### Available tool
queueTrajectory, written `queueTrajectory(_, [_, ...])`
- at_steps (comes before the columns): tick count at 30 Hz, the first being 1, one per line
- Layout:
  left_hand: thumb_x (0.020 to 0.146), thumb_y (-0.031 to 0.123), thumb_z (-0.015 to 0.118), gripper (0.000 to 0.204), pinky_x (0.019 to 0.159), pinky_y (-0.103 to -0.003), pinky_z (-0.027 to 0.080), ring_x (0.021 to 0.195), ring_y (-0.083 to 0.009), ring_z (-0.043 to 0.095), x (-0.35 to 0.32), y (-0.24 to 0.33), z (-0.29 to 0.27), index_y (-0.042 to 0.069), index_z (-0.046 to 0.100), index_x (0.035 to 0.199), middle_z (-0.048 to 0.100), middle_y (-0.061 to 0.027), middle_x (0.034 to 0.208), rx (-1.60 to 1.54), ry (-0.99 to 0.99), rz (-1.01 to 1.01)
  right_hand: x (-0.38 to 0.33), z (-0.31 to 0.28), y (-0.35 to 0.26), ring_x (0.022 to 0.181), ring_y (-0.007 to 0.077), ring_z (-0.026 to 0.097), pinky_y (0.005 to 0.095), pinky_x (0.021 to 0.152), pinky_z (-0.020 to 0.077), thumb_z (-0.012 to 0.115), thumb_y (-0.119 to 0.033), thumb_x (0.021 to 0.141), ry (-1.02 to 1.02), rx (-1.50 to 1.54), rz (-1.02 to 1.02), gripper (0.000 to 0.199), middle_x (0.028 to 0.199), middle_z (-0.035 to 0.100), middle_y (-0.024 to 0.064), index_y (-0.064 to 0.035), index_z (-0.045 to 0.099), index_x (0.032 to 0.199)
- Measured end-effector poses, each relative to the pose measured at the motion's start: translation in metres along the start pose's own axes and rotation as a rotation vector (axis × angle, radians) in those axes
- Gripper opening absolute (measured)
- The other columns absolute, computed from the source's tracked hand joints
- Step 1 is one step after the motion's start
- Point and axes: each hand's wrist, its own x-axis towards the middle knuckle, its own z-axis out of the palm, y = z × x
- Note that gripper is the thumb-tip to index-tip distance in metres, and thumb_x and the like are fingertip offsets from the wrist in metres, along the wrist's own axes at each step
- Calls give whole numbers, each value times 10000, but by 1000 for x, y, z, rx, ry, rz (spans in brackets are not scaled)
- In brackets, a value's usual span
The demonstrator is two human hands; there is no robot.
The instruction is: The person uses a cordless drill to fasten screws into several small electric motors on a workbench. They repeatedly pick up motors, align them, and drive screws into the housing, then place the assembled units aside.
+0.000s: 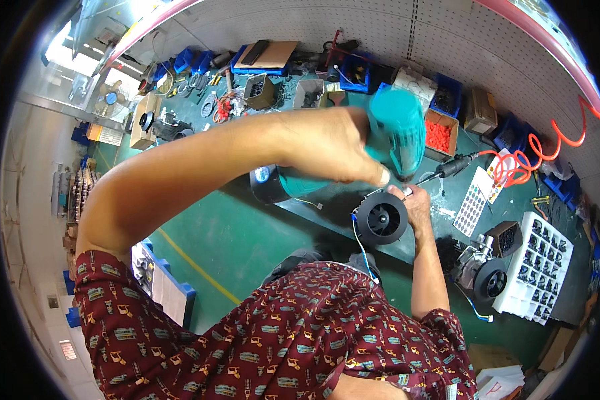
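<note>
My left hand (330, 143) is wrapped round the handle of a teal cordless drill (403, 130), its nose pointing down at the bench. The drill's dark battery base shows left of my wrist. Under the nose, my right hand (417, 205) is closed on a blower fan unit (383, 219) with a round black impeller facing me. White and blue wires hang from the unit over the bench's front edge. Drill tip and right fingertips are very near each other; whether the tip touches a screw is hidden.
A second blower unit (492, 280) stands right, beside a white tray (537, 267) of black parts. A black air tool (455, 165) on a coiled red hose (535, 150) lies behind my right hand. A box of red pieces (440, 133) and blue bins line the back.
</note>
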Motion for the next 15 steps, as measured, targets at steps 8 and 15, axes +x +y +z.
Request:
queueTrajectory(8, [962, 211, 737, 380, 930, -331, 528, 1030, -138, 625, -73, -73, 23, 36, 647, 1286, 712, -38, 1152, -486, 396, 368, -4, -29, 15, 560, 78, 446, 249, 450, 333, 539, -286, 951, 98, 752, 259, 400, 774, 581, 31, -8, 732, 1164])
queueTrajectory(15, [964, 159, 725, 373, 876, -357, 532, 1005, -183, 628, -173, -210, 61, 42, 643, 1308, 682, -55, 1165, -419, 556, 332, -95, -86, -137, 879, 106, 518, 248, 691, 447, 439, 7, 862, 141, 1081, 45, 556, 1044, 573, 45, 25, 566, 1403])
